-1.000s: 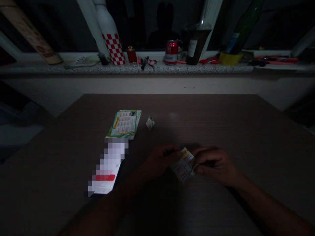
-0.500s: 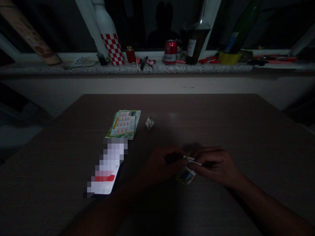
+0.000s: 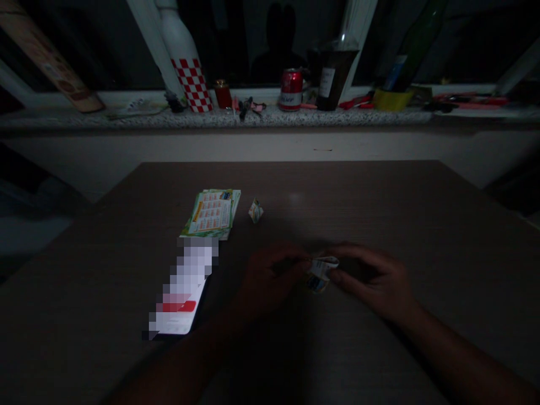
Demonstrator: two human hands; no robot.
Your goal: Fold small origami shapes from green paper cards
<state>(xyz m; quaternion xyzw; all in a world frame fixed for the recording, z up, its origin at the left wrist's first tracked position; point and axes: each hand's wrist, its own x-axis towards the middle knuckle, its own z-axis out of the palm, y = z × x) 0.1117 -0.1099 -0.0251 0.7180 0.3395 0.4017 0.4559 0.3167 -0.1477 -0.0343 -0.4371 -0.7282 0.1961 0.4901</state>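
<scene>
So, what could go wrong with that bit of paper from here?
The printed paper is bent between the left hand and right hand, so it could crease in the wrong place or tear. The light is dim, so a crooked edge might go unnoticed. The left forearm looks close to the lit phone, so a careless move might nudge it.

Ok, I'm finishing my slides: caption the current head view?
Left hand and right hand hold a small, folded-over, printed white paper at a brown wood-grain table.
</scene>
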